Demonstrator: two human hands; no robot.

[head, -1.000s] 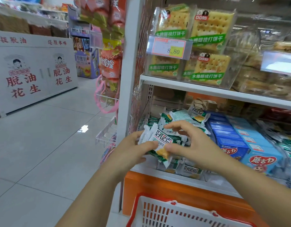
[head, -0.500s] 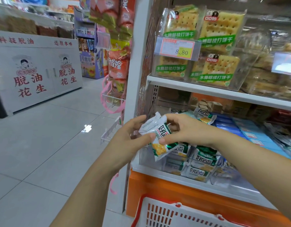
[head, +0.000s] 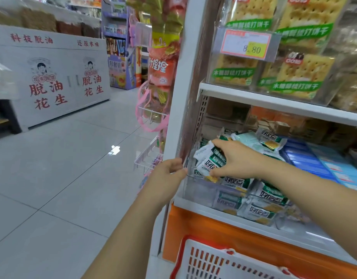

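Head view: my right hand (head: 240,160) grips the white-and-green foil snack packet (head: 210,165), long axis near upright, over the clear plastic bin (head: 197,191)'s left end. My left hand (head: 167,174) hangs loosely curled, empty, just left.

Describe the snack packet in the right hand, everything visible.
The snack packet is a glossy white-and-green foil-like wrapper with bold green characters, a crimped white end pointing up-left and a yellow biscuit pictured at its lower end. It is tilted, pinched by the right hand, thumb below and fingers over the top, above like packets in the clear bin.
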